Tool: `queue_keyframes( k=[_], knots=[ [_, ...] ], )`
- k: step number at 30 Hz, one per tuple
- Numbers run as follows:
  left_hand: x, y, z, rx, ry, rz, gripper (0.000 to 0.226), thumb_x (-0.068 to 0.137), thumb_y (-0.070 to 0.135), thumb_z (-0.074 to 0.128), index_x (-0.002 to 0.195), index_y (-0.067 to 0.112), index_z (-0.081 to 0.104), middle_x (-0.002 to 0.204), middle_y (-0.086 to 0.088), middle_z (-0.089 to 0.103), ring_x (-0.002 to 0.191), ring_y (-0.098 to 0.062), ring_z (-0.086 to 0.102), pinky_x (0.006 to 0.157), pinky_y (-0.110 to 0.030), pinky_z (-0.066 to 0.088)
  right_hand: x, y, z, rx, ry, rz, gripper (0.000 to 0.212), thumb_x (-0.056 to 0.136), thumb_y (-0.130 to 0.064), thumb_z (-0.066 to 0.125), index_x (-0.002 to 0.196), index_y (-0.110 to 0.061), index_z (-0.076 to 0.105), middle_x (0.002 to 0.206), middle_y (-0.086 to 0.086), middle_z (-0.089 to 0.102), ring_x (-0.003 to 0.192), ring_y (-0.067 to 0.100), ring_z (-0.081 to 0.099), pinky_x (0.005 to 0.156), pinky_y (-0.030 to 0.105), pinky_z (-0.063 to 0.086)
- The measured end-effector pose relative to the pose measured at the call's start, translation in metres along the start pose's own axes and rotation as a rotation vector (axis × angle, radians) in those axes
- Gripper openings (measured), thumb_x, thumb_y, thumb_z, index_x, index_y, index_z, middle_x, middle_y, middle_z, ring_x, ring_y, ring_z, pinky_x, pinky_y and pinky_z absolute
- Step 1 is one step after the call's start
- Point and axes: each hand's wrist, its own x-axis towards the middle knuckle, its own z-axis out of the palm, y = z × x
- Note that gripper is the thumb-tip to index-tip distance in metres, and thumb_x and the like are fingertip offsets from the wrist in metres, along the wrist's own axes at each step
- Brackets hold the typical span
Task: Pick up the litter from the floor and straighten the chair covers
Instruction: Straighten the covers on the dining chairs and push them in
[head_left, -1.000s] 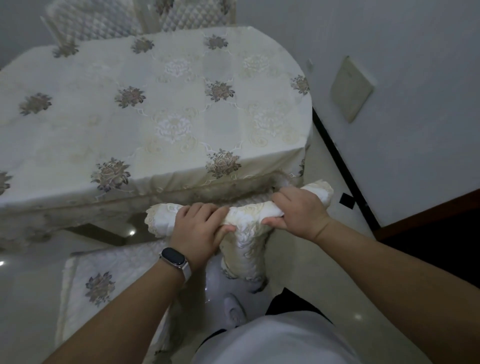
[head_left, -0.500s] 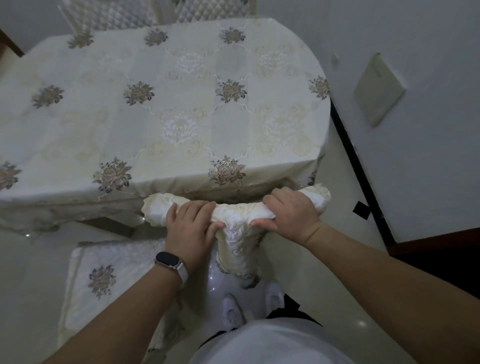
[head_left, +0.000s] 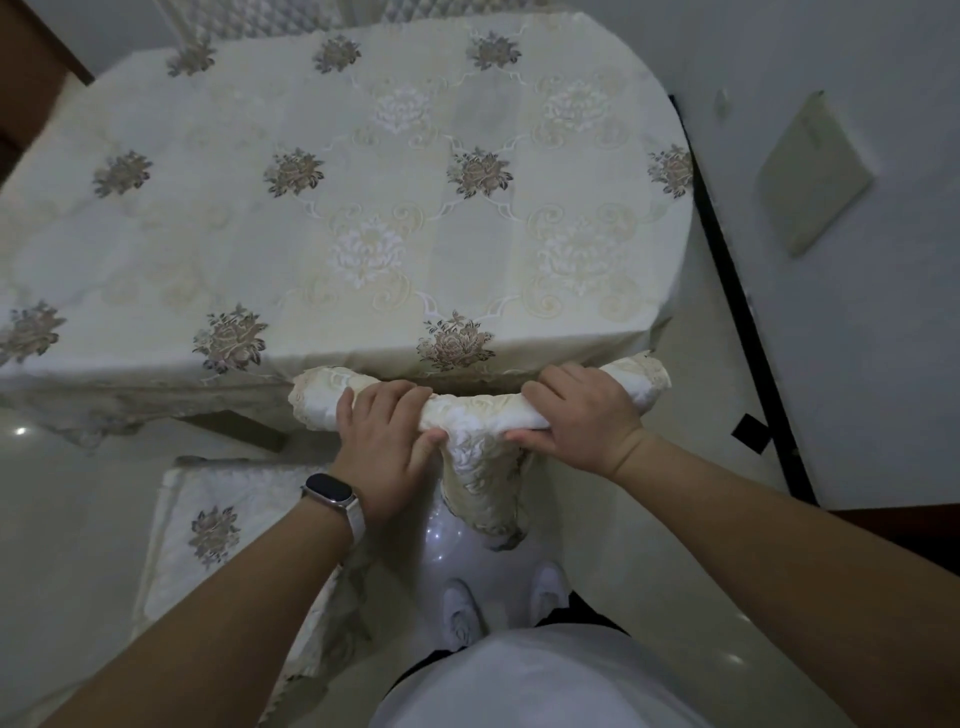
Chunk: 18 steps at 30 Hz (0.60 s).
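Fingers of the left hand (head_left: 382, 441) curl over the rolled chair cover (head_left: 480, 418), thumb beneath, and the right hand (head_left: 579, 415) grips the same roll toward 3 o'clock. The cover lies along the chair back, a flap hanging toward 6 o'clock, with the clothed table (head_left: 363, 218) at 12 o'clock and a seat cushion (head_left: 208, 525) at 8 o'clock.

Both hands (head_left: 384, 436) (head_left: 576, 415) clutch the bunched, seemingly embroidered chair cover (head_left: 478, 415)
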Motion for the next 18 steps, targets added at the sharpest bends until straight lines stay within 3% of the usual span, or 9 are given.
queue_keyframes(
  k=[8, 14, 18],
  knots=[
    [-0.005, 0.005, -0.010, 0.021, -0.112, -0.027, 0.064, 0.097, 0.063, 0.018, 0.136, 0.024, 0.050, 0.135, -0.008, 0.052, 0.129, -0.028, 0.039, 0.112, -0.063, 0.017, -0.007, 0.002, -0.001, 0.054, -0.092, -0.054, 0.049, 0.099, -0.053, 0.041, 0.110, -0.013, 0.066, 0.085, 0.009, 0.060, 0.072, 0.029, 0.055, 0.060, 0.037, 0.041],
    [-0.012, 0.028, -0.011, 0.098, -0.106, -0.157, 0.053, 0.098, 0.050, 0.027, 0.141, 0.026, 0.047, 0.151, -0.009, 0.043, 0.142, -0.032, 0.031, 0.110, -0.063, 0.027, -0.019, -0.012, -0.008, -0.002, -0.125, 0.150, 0.046, 0.095, -0.053, 0.046, 0.117, -0.018, 0.067, 0.099, 0.009, 0.066, 0.087, 0.031, 0.059, 0.081, 0.042, 0.044],
    [-0.015, 0.037, -0.011, 0.101, -0.082, -0.198, 0.055, 0.098, 0.047, 0.029, 0.141, 0.021, 0.048, 0.151, -0.014, 0.042, 0.142, -0.037, 0.031, 0.111, -0.059, 0.031, -0.016, -0.014, -0.009, 0.013, -0.120, 0.166, 0.047, 0.093, -0.054, 0.047, 0.114, -0.019, 0.069, 0.099, 0.008, 0.066, 0.089, 0.031, 0.059, 0.083, 0.042, 0.043]
  ],
)
